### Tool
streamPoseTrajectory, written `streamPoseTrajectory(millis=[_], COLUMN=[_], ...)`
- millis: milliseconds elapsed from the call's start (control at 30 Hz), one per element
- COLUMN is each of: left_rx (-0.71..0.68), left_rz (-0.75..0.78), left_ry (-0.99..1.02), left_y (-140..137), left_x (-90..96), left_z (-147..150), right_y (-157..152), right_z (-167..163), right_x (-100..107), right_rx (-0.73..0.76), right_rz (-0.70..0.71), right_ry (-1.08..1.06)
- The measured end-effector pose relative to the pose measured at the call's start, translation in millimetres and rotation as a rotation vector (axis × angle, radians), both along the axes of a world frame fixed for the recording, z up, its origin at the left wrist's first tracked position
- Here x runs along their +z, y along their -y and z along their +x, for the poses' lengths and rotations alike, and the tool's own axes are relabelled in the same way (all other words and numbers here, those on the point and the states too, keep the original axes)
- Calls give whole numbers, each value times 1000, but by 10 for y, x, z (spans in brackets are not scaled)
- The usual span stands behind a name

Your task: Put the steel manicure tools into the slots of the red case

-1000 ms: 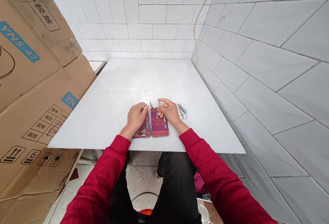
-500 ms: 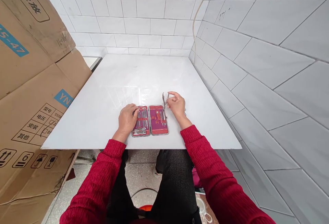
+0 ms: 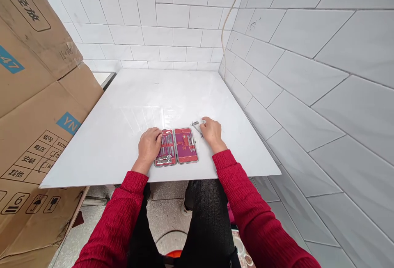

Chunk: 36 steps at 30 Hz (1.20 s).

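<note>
A red manicure case (image 3: 186,160) lies unfolded near the table's front edge. Slim metal tools fill its left half, with nail clippers (image 3: 163,160) at the bottom; the right half holds a red-handled piece (image 3: 185,139) and a few thin tools. My left hand (image 3: 149,145) grips the case's left edge, thumb over the rim and fingers curled. To the right of the case, my right hand (image 3: 212,131) is closed at a pair of small silver nippers (image 3: 196,127) with spread arms. The fingers partly hide where they meet the nippers.
The white tabletop (image 3: 154,91) extends back to a tiled wall (image 3: 172,36). Another tiled wall (image 3: 292,79) borders the right side, with a pale cable (image 3: 224,42) in the corner. Large cardboard boxes (image 3: 37,108) stand along the left.
The nippers have turned from upright to a slanted, lower position beside the case. My right hand has lowered and its fingers have curled in. My left hand stays on the case.
</note>
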<state>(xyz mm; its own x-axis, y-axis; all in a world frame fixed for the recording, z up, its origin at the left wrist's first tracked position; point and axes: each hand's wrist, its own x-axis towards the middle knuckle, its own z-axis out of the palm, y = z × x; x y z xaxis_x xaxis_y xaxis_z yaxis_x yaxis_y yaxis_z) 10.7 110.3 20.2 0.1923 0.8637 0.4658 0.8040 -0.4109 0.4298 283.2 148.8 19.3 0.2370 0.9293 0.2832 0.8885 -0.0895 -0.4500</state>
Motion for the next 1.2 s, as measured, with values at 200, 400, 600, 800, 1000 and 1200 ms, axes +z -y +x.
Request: streamPoseTrajectory(millis=[200, 400, 600, 800, 1000, 1200], left_rx=[2, -15, -20, -30, -186, -185], left_rz=[5, 6, 12, 117, 32, -18], left_ry=[5, 17, -14, -170, -299, -343], left_y=[1, 19, 2, 86, 155, 123], left_x=[8, 28, -9, 95, 233, 182], left_z=[-15, -2, -19, 126, 616, 707], right_y=[69, -43, -107, -92, -129, -137], right_z=[38, -111, -473, -419, -362, -387], right_x=[54, 226, 195, 149, 160, 137], right_rx=[25, 104, 219, 145, 46, 60], right_rz=[4, 98, 57, 142, 129, 123], right_ry=[-145, -577, -798, -742, -638, -567])
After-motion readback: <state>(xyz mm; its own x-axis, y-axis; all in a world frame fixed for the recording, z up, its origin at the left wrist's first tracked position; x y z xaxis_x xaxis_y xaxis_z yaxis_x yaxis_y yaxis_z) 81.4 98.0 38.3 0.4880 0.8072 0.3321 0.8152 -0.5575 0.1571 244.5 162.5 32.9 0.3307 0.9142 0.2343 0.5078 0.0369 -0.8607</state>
